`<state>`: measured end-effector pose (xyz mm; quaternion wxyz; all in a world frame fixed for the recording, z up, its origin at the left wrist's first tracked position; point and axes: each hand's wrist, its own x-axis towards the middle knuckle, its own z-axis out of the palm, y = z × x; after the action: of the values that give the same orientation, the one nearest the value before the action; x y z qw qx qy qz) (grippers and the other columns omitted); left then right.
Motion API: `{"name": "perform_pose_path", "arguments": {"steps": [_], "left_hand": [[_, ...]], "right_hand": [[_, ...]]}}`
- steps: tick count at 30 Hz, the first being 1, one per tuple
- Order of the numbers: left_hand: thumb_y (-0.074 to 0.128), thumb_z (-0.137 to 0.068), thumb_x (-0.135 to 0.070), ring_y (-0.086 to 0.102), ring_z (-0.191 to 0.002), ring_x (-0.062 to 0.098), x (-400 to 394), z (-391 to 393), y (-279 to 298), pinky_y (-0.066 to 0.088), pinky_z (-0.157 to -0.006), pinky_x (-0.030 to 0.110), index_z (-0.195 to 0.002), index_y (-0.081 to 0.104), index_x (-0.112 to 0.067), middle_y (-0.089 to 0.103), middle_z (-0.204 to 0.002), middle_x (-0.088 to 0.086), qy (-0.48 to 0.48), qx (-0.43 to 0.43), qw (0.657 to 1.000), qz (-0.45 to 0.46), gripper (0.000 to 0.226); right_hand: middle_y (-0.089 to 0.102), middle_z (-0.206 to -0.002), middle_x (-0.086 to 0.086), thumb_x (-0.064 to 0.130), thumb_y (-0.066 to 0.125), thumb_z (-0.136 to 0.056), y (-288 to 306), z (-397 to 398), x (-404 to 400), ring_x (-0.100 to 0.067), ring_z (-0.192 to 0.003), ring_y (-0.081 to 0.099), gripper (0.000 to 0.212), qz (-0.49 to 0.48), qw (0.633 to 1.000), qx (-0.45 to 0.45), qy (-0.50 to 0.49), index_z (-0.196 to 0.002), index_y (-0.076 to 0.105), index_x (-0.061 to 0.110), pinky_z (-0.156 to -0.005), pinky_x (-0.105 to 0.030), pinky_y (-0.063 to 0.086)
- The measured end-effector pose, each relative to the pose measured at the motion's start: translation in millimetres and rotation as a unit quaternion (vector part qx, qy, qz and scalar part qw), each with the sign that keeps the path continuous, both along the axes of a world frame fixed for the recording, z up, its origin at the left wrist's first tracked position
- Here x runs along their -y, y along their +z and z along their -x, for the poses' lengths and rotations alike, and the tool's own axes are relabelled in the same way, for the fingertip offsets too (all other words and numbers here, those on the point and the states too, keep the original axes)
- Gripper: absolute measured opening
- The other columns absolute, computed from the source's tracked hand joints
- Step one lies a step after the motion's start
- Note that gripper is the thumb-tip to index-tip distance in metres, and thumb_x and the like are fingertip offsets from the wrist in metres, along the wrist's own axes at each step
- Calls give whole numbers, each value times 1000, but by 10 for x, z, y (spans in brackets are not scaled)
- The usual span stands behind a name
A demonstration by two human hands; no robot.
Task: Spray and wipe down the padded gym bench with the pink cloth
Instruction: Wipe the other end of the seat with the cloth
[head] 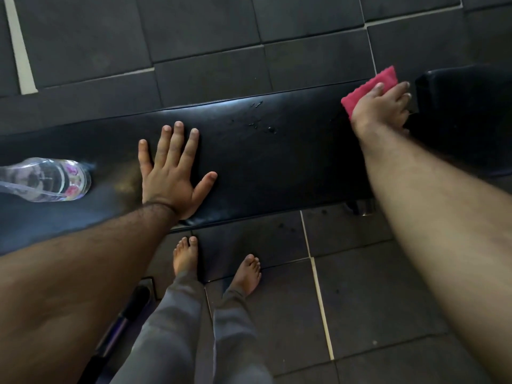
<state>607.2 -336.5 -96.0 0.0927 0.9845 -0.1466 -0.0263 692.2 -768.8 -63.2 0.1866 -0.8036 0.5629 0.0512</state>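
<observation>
Head view looks straight down on a black padded bench (263, 151) that runs across the frame over dark floor tiles (210, 29). The left hand (173, 173) lies flat on the pad near its front edge, palm down, fingers spread wide and gripping nothing; a thin dark band circles its wrist. The right hand (381, 106) is at the bench's right end, pressed down on the pink cloth (371, 85), fingers loosely curled over it. The cloth sticks out from under the hand toward the far edge of the pad, its serrated border showing. Whether the thumb pinches the fabric or the palm merely pins it cannot be told, since the hand covers that part.

Between the two hands, nearer the far edge, a scatter of droplets (259, 117) sits on the pad and catches the light. A clear bottle (52, 180) with a pink flowered label stands on the bench at the left side of the frame, well apart from the cloth and just left of the left hand. Right of the cloth is a second black pad (465, 106), separate from the main one by a narrow gap. Below the bench, two bare feet (216, 261) stand on the tiles, in grey trousers (177, 328).
</observation>
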Motion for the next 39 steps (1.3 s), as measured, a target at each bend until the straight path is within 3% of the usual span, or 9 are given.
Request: {"name": "perform_pose_path", "arguments": {"steps": [5,10,13,21,24,27,30,34,39], "left_hand": [[40,-99,-75,6,-171,30,3,1,-13,0,-132,70,-177,10,-30,8,-186,4,1,-6,1000,-6,95],[40,-99,-75,5,-172,30,1,14,-5,0,-132,70,-177,9,-31,7,-186,4,3,-13,1000,-10,95],[40,-100,-75,5,-172,29,-5,13,-15,0,-132,70,-177,8,-31,6,-186,4,0,-11,1000,-6,95],[41,-100,-76,6,-172,29,-10,-25,-57,-1,-132,68,-177,11,-31,8,-186,4,-4,1,1000,1,94],[41,-100,-75,7,-171,29,-22,0,-47,1,-132,69,-177,11,-30,9,-186,4,-2,-1,1000,0,94],[41,-100,-75,8,-172,29,-24,5,-33,2,-132,70,-177,12,-30,9,-186,5,-5,-3,1000,-1,94],[40,-100,-76,7,-172,29,-25,0,-23,1,-132,70,-177,12,-30,9,-186,5,-4,-5,1000,0,94],[41,-100,-74,9,-171,30,-4,18,-12,3,-132,70,-177,14,-29,10,-186,5,-6,-6,1000,6,93],[41,-101,-74,8,-171,29,16,-15,4,1,-132,69,-177,14,-29,10,-186,5,-3,-5,1000,7,93]], "right_hand": [[8,-180,-6,56,22,-108,-8,703,-819,-39,-164,12,70,87,978,-20,191,-171,11,28,-128,-63,9],[0,-181,-7,56,20,-110,13,1745,-1677,-37,-165,0,71,68,948,-15,312,-172,4,25,-130,-64,1],[-3,-181,-5,56,20,-110,26,1616,-1500,-34,-166,-3,71,61,952,-29,299,-172,2,27,-130,-63,-2],[-3,-180,-6,57,20,-105,36,-149,-940,-43,-164,-5,70,55,981,-84,163,-171,12,34,-126,-70,-4],[-1,-180,-10,56,22,-107,46,-125,-1493,-47,-163,-5,67,52,951,-84,292,-170,14,34,-125,-72,-3],[-3,-180,-11,54,18,-108,62,452,-2159,-44,-164,-4,69,57,895,-51,439,-172,4,31,-126,-71,-1],[-3,-181,-5,54,19,-110,67,1103,-2300,-36,-166,-3,68,55,858,-20,511,-172,3,31,-129,-66,1],[5,-181,-3,54,24,-110,86,1374,-1590,-33,-165,8,68,89,891,-43,443,-172,6,33,-130,-63,3],[-3,-180,-4,58,16,-104,104,463,-851,-40,-165,-2,70,60,978,-68,186,-170,6,39,-126,-71,0]]}}
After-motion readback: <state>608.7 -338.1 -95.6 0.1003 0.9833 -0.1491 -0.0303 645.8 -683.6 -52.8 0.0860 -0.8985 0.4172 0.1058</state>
